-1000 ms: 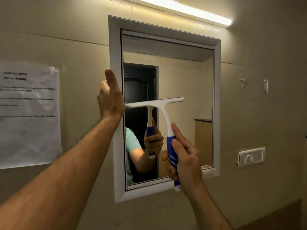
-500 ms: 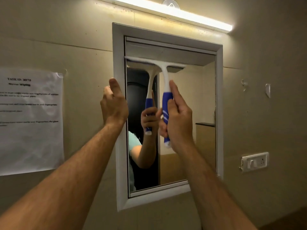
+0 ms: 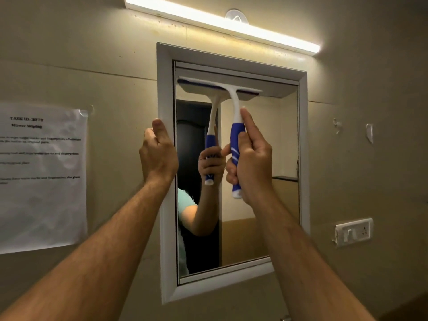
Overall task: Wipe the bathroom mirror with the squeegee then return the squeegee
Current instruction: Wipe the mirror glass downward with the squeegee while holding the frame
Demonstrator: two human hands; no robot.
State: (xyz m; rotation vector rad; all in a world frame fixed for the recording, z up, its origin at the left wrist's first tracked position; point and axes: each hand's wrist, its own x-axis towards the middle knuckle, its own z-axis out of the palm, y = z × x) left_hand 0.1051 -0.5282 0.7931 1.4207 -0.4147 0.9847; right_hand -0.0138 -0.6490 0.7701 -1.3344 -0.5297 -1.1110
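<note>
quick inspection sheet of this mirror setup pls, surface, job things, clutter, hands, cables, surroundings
surface: mirror in a white frame on a beige wall; no streaks can be made out.
job's things: squeegee with its blade near the top of the glass, on the left part, handle pointing down.
clutter: nothing seen.
grippers: right hand closed around the blue handle; left hand rests on the frame's left edge.
cables: nothing seen.
surroundings: lit tube light above the mirror; printed task sheet taped to the wall at left; switch plate at right.
</note>
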